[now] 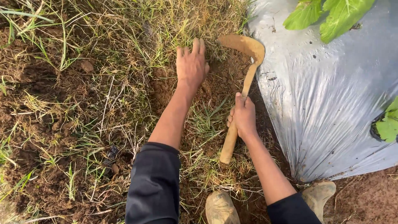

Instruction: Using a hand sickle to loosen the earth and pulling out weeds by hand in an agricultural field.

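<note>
Two muddy boots (219, 207) sit at the bottom edge, toes pointing up into the patch, dark sleeves (154, 182) just above them. Right hand (243, 116) is clamped around the wooden handle of a sickle (240, 89), fingers wrapped tight about mid-handle; handle butt points down toward the boots, curved mud-coated blade sits at the top, tip hooking left toward the left hand. Left hand (191, 64) lies palm down on a clump of grass (166, 37), fingers together and pressed into the blades, thumb toward the sickle; cannot tell if it actually grips any grass. Blade is just beside the left fingertips, on bare brown soil (226, 74). Silver plastic mulch sheet (323, 99) covers the ground at right, its edge touching the blade's back. Green leaves (331, 14) poke through the sheet top right and far right.
</note>
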